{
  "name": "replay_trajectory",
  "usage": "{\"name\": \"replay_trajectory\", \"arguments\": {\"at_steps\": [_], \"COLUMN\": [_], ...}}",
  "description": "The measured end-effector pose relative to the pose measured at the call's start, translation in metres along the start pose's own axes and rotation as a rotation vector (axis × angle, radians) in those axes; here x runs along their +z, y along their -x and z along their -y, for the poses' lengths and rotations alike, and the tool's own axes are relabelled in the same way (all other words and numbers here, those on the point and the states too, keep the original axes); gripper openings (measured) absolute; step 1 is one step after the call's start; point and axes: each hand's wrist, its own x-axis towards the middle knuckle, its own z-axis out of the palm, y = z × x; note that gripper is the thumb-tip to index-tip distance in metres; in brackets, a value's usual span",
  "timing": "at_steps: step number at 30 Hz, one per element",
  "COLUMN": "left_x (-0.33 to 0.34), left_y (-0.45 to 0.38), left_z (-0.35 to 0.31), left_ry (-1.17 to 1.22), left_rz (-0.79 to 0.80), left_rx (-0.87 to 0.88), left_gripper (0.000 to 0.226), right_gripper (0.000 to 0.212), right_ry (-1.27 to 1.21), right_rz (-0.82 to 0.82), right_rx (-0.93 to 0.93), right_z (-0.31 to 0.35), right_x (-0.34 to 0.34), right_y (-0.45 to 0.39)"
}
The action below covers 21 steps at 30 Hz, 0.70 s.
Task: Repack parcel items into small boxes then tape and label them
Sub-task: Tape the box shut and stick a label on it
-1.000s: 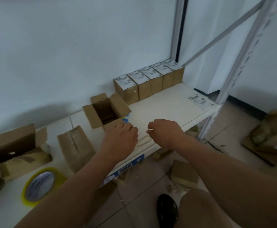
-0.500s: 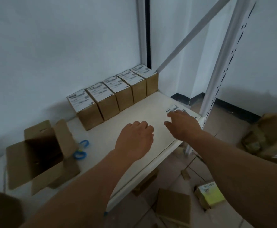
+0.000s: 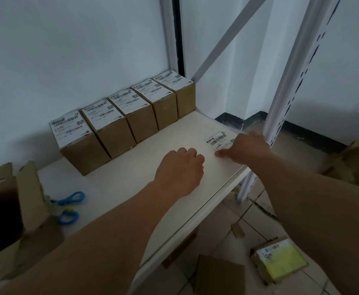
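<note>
A white shipping label [image 3: 216, 138] with barcodes lies flat on the white shelf [image 3: 131, 179] near its right end. My right hand [image 3: 246, 147] rests on the label's right part, thumb stretched left along the shelf; its fingertips are hidden and blurred. My left hand [image 3: 179, 171] hovers over the middle of the shelf with its fingers curled under, holding nothing. Several small brown boxes [image 3: 119, 122], each with a label on top, stand in a row against the back wall.
An open cardboard box [image 3: 14, 205] sits at the left, with blue-handled scissors [image 3: 68, 207] beside it. A white perforated upright [image 3: 289, 81] stands at the shelf's right corner. A yellow-labelled parcel [image 3: 281, 260] and cardboard pieces [image 3: 219, 275] lie on the tiled floor.
The view swung right along the shelf. Both hands travelled right from the open box; my right hand reached the loose label and now lies on it.
</note>
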Motion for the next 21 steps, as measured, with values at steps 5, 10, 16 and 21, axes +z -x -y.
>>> {"name": "replay_trajectory", "arguments": {"at_steps": [5,10,16,21], "left_x": [0.001,-0.008,-0.026,-0.063], "left_y": [0.009,0.021,0.049,0.075], "left_z": [0.005,0.005,0.001,-0.002], "left_ry": [0.039,0.072,0.109,0.103], "left_rz": [-0.035,-0.053,0.018,0.127], "left_rx": [-0.031,-0.055,-0.098,-0.166], "left_gripper": [0.021,0.022,0.018,0.031], "right_gripper": [0.106,0.103,0.095,0.06], "right_ry": [-0.13,-0.149,-0.24,-0.527], "right_rz": [0.09,0.076,0.078,0.024], "right_rx": [0.101,0.164,0.244,0.209], "right_z": [0.004,0.006,0.007,0.004], "right_x": [0.001,0.007,0.012,0.019], "right_y": [-0.003,0.005,0.033,0.061]}}
